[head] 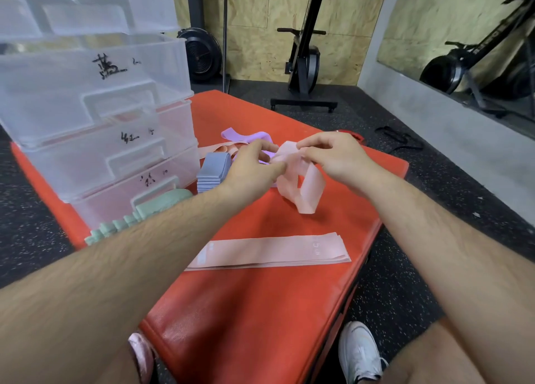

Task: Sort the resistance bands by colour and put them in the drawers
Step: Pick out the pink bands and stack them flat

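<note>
Both hands hold one pink resistance band above the red mat. My left hand pinches its left end and my right hand pinches its top, while the loop hangs down, twisted. A flat stack of pink bands lies nearer to me. A folded blue stack stands beside the clear plastic drawers, which carry handwritten labels. Green bands lie in a row in front of the lowest drawer. A purple band and another pink band lie loose behind my hands.
The drawer unit stands on the mat's left end. Black speckled gym floor surrounds the mat. Exercise machines stand at the plywood back wall, and a mirror hangs at right. A black strap lies on the floor. My shoes are at the bottom.
</note>
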A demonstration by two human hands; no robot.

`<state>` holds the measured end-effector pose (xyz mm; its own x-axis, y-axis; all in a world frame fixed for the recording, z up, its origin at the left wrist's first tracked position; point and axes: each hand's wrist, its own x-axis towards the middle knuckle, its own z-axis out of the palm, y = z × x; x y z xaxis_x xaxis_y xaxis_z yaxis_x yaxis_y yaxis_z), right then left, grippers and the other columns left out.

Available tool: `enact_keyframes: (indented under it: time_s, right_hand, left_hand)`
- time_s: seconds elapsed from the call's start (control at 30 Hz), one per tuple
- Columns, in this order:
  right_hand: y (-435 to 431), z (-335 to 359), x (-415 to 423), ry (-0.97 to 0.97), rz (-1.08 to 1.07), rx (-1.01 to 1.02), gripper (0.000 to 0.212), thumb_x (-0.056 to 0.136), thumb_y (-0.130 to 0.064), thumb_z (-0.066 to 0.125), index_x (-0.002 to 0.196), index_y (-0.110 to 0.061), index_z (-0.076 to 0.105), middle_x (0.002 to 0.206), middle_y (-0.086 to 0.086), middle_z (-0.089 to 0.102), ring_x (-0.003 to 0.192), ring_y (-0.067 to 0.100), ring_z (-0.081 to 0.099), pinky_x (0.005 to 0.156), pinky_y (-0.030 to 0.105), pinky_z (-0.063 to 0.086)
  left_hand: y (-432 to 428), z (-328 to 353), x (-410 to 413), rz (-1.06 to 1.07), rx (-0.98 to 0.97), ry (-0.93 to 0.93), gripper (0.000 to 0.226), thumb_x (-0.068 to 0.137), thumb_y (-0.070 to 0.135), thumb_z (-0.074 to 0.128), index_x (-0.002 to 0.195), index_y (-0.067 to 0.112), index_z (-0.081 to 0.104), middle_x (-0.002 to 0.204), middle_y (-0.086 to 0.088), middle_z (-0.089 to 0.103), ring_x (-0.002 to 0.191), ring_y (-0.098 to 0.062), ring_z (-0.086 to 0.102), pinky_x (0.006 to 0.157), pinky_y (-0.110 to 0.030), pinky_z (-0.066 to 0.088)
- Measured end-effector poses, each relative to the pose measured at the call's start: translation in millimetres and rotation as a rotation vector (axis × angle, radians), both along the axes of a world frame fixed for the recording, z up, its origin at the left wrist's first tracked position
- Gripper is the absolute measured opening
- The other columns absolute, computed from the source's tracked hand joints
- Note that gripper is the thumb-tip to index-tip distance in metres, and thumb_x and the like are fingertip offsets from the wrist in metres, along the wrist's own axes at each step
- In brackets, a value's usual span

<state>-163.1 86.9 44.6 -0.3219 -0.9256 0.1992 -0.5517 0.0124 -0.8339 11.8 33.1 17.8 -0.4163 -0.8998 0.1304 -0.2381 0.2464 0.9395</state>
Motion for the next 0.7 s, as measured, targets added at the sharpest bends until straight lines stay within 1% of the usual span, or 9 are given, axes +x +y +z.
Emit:
enact_keyframes:
  time_s: [0.13,0.23,0.3,0.37,0.47,0.53,0.6,0.63,0.7]
  right_hand:
    - [-3.9,-3.0,4.9,0.054,0.003,0.033,0.019,0.092,-0.017,0.065,0.106,-0.021,0.076,0.103,-0.011,0.072,0.089,-0.002,0.063,0.074,0.013,0.046]
    - [-9.7,-10.0,5.1,0.166,0.014,0.068,0.031,0.093,-0.02,0.061,0.121,-0.031,0.068,0.128,-0.004,0.058,0.105,0.007,0.059,0.079,0.016,0.045]
    - [-10.8,-12.7,9.0,0.25,0.005,0.053,0.035,0.093,-0.018,0.058,0.123,-0.036,0.063,0.131,-0.003,0.046,0.114,0.012,0.054,0.092,0.023,0.044]
    - [-11.2,-11.3,15.7,0.271,0.013,-0.002,0.033,0.091,-0.015,0.058,0.114,-0.037,0.061,0.126,-0.005,0.048,0.112,0.013,0.054,0.098,0.027,0.044]
    - [-12.1,-7.3,26.9,0.217,0.121,-0.009,0.03,0.085,-0.023,0.07,0.11,-0.035,0.059,0.123,-0.006,0.058,0.109,0.009,0.058,0.091,0.021,0.047]
    - [-13.5,-9.9,34.2,0.197,0.191,0.054,0.041,0.08,-0.031,0.078,0.117,-0.033,0.059,0.125,-0.008,0.059,0.112,0.008,0.058,0.09,0.021,0.047]
    - [-16.1,-14.9,39.8,0.2,0.221,0.107,0.053,0.08,-0.033,0.08,0.128,-0.028,0.057,0.129,-0.01,0.058,0.116,0.007,0.056,0.094,0.023,0.046]
    - [-18.0,-17.3,41.9,0.199,0.235,0.12,0.055,0.082,-0.031,0.079,0.132,-0.027,0.055,0.131,-0.011,0.058,0.119,0.007,0.055,0.093,0.023,0.047]
    - [-20.3,-18.9,44.5,0.178,0.269,0.125,0.049,0.086,-0.026,0.075,0.131,-0.028,0.055,0.125,-0.011,0.063,0.117,0.005,0.058,0.083,0.019,0.048]
  left_hand:
    - [-5.0,1.9,5.8,0.038,0.064,0.043,0.037,0.081,0.01,0.062,0.116,0.02,0.057,0.1,-0.008,0.061,0.086,-0.023,0.065,0.059,-0.022,0.048]
    - [-9.8,5.1,11.7,0.075,0.073,0.087,0.033,0.076,0.004,0.062,0.104,0.02,0.058,0.099,-0.006,0.059,0.086,-0.025,0.062,0.077,-0.041,0.056]
    - [-13.8,6.3,18.8,0.116,0.075,0.079,0.031,0.064,0.014,0.068,0.092,0.027,0.059,0.105,-0.004,0.064,0.095,-0.027,0.066,0.085,-0.047,0.057]
    - [-19.3,5.0,25.1,0.135,0.062,0.042,0.032,0.058,0.022,0.068,0.087,0.032,0.061,0.1,0.002,0.068,0.092,-0.024,0.069,0.084,-0.048,0.058]
    - [-23.2,5.4,28.8,0.127,-0.009,0.009,0.023,0.072,0.01,0.061,0.091,0.024,0.06,0.092,0.001,0.071,0.08,-0.019,0.069,0.082,-0.047,0.058]
    - [-24.4,6.6,30.0,0.098,-0.071,-0.016,0.02,0.079,0.003,0.059,0.093,0.016,0.061,0.097,-0.006,0.071,0.082,-0.02,0.067,0.084,-0.044,0.057]
    - [-24.8,8.6,33.8,0.056,-0.114,-0.028,0.02,0.081,0.001,0.059,0.095,0.013,0.064,0.098,-0.005,0.072,0.09,-0.022,0.069,0.085,-0.042,0.057]
    - [-24.8,9.7,36.2,0.029,-0.137,-0.03,0.02,0.082,0.0,0.057,0.096,0.012,0.066,0.097,-0.003,0.073,0.091,-0.021,0.069,0.085,-0.041,0.057]
    - [-24.2,11.1,41.4,-0.033,-0.189,-0.036,0.023,0.082,0.001,0.054,0.097,0.012,0.067,0.096,-0.002,0.074,0.09,-0.022,0.07,0.08,-0.039,0.057]
